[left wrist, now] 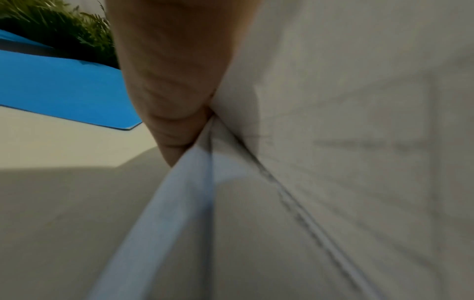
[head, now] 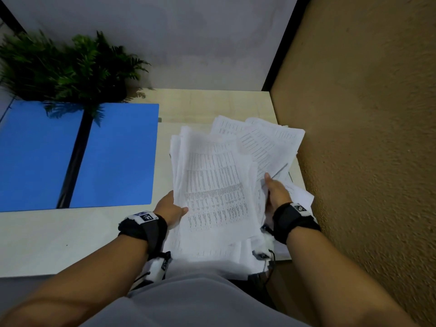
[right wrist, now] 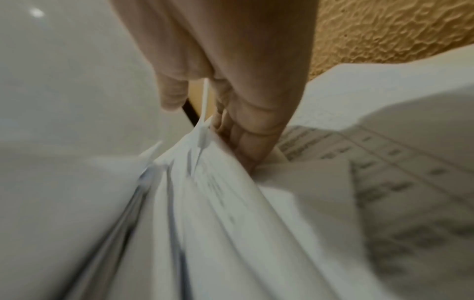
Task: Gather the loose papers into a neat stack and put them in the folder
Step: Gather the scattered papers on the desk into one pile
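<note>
An untidy bundle of printed white papers [head: 212, 185] is lifted off the pale table, its sheets fanned and skewed. My left hand [head: 171, 208] grips the bundle's left edge, thumb on top and fingers hidden beneath; the left wrist view shows the paper edge [left wrist: 200, 182] pressed into that hand [left wrist: 174, 91]. My right hand [head: 277, 192] holds the right side, fingers curled among the sheets [right wrist: 218, 203] in the right wrist view, where the hand [right wrist: 243, 101] clasps several edges. More loose sheets [head: 271, 138] lie behind it. The blue folder [head: 77, 156] lies open and flat to the left.
A green fern plant [head: 68, 69] stands at the back left, partly over the folder. A rough tan wall [head: 365, 138] closes off the right side right beside the papers. The pale table [head: 59, 237] runs along my body; a grey wall stands behind.
</note>
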Demonstrator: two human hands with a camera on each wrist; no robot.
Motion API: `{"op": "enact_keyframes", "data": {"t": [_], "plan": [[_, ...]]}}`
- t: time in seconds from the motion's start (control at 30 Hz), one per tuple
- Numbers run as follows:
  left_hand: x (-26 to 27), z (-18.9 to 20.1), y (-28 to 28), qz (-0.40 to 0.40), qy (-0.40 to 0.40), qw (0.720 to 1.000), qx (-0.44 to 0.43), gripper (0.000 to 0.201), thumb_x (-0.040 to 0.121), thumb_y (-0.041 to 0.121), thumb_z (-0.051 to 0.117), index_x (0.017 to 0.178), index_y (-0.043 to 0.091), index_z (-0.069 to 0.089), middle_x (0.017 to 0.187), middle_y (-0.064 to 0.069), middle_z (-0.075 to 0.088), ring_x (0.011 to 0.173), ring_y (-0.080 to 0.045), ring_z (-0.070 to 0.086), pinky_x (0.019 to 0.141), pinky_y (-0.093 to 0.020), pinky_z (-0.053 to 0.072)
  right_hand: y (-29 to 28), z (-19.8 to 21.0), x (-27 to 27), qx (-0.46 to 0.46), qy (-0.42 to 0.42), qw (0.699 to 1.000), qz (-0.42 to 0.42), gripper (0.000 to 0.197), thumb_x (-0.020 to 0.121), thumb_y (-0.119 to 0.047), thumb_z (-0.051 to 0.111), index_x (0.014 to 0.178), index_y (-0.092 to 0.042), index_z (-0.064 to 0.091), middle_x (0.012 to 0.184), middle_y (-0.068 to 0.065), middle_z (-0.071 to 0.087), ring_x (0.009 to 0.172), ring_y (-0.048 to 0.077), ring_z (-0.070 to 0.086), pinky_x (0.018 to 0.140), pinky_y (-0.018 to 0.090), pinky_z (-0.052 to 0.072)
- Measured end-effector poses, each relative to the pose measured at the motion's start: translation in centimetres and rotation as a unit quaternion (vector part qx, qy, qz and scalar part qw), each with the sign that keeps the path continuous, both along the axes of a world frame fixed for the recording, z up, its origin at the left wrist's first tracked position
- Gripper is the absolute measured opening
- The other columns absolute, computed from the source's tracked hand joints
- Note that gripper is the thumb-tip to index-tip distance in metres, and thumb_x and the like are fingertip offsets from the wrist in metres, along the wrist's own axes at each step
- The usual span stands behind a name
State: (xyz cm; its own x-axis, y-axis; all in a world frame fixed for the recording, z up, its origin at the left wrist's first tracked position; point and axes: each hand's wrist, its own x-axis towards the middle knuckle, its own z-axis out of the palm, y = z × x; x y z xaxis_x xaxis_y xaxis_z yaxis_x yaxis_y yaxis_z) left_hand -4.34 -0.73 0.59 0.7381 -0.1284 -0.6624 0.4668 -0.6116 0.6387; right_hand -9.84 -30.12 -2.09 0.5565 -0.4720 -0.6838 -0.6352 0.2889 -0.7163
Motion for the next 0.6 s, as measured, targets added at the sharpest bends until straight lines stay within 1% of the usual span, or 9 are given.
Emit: {"op": "enact_keyframes", "data": {"t": [0.03, 0.07, 0.13, 0.2, 0.27, 0.33, 0.4, 0.47, 0.6], "plan": [[0.0, 0.0, 0.2, -0.013, 0.002, 1.0, 0.008, 0.058, 0.09, 0.012, 0.064, 0.143, 0.013, 0.041, 0.142, -0.007, 0.053, 0.129, -0.028, 0.051, 0.11, -0.041, 0.04, -1.6, -2.2, 0.6, -0.003, -0.02, 0.999, -0.028, 0.089, 0.049, -0.079, 0.071, 0.114, -0.017, 0.065, 0.121, 0.007, 0.068, 0.11, 0.03, 0.064, 0.101, 0.052, 0.048], [0.0, -0.2, 0.4, -0.02, 0.01, 1.0, 0.012, 0.061, 0.09, 0.014, 0.065, 0.145, 0.014, 0.039, 0.143, -0.006, 0.052, 0.13, -0.028, 0.05, 0.11, -0.042, 0.04, -2.1, -2.8, 1.1, -0.004, -0.031, 0.999, -0.042, 0.071, 0.055, -0.066, 0.076, 0.107, -0.018, 0.068, 0.118, 0.006, 0.069, 0.109, 0.029, 0.065, 0.101, 0.051, 0.047], [0.0, -0.8, 0.9, -0.015, 0.023, 1.0, -0.004, 0.066, 0.087, 0.019, 0.067, 0.146, 0.016, 0.037, 0.144, -0.004, 0.051, 0.13, -0.027, 0.05, 0.111, -0.044, 0.039, -0.9, -0.2, 1.5, -0.019, -0.03, 0.998, -0.05, 0.047, 0.066, -0.046, 0.073, 0.106, -0.022, 0.068, 0.118, 0.004, 0.069, 0.108, 0.027, 0.064, 0.104, 0.045, 0.046], [0.2, -1.6, 1.3, 0.005, 0.034, 0.999, -0.03, 0.07, 0.083, 0.023, 0.068, 0.146, 0.02, 0.037, 0.145, -0.003, 0.051, 0.13, -0.026, 0.05, 0.111, -0.046, 0.039, 0.6, 2.4, 1.5, -0.074, -0.024, 0.996, -0.046, 0.035, 0.083, -0.032, 0.066, 0.112, -0.013, 0.068, 0.116, 0.01, 0.069, 0.105, 0.03, 0.063, 0.099, 0.034, 0.047], [0.0, -0.7, 1.3, 0.021, 0.035, 0.998, -0.041, 0.063, 0.087, 0.019, 0.065, 0.144, 0.019, 0.038, 0.142, 0.001, 0.052, 0.129, -0.026, 0.051, 0.111, -0.043, 0.038, 1.0, 3.2, 1.4, -0.129, -0.026, 0.989, -0.066, 0.027, 0.092, -0.02, 0.059, 0.11, -0.002, 0.066, 0.116, 0.02, 0.067, 0.103, 0.034, 0.063, 0.088, 0.03, 0.047], [-0.1, -0.1, 1.4, 0.037, 0.033, 0.998, -0.049, 0.056, 0.093, 0.014, 0.06, 0.144, 0.017, 0.038, 0.132, 0.005, 0.051, 0.126, -0.023, 0.05, 0.108, -0.035, 0.037, 0.9, 3.6, 1.2, -0.15, -0.021, 0.984, -0.09, 0.031, 0.097, -0.017, 0.053, 0.125, -0.004, 0.059, 0.125, 0.019, 0.063, 0.112, 0.033, 0.059, 0.092, 0.03, 0.044], [0.2, -0.1, 1.7, 0.057, 0.03, 0.996, -0.062, 0.056, 0.094, 0.014, 0.059, 0.146, 0.016, 0.037, 0.134, 0.009, 0.048, 0.128, -0.022, 0.048, 0.109, -0.035, 0.036, 0.5, 3.6, 0.8, -0.159, -0.012, 0.98, -0.116, 0.045, 0.101, -0.015, 0.044, 0.145, -0.008, 0.037, 0.139, 0.015, 0.051, 0.127, 0.032, 0.049, 0.104, 0.031, 0.037], [0.6, -0.5, 2.2, 0.086, 0.027, 0.992, -0.092, 0.059, 0.092, 0.013, 0.062, 0.146, 0.018, 0.039, 0.143, 0.003, 0.051, 0.13, -0.023, 0.049, 0.112, -0.041, 0.036, 0.1, 3.6, 0.2, -0.181, -0.004, 0.975, -0.131, 0.048, 0.102, -0.014, 0.04, 0.148, -0.008, 0.028, 0.144, 0.017, 0.045, 0.129, 0.032, 0.046, 0.107, 0.034, 0.034], [1.2, -0.4, 2.2, 0.139, 0.039, 0.975, -0.17, 0.054, 0.093, 0.0, 0.059, 0.141, 0.017, 0.044, 0.128, -0.003, 0.06, 0.123, -0.026, 0.055, 0.111, -0.044, 0.039, -0.9, 3.7, -1.2, -0.176, -0.037, 0.977, -0.118, 0.057, 0.101, 0.001, 0.033, 0.153, -0.017, 0.018, 0.148, 0.009, 0.04, 0.136, 0.024, 0.039, 0.112, 0.035, 0.028]]}}
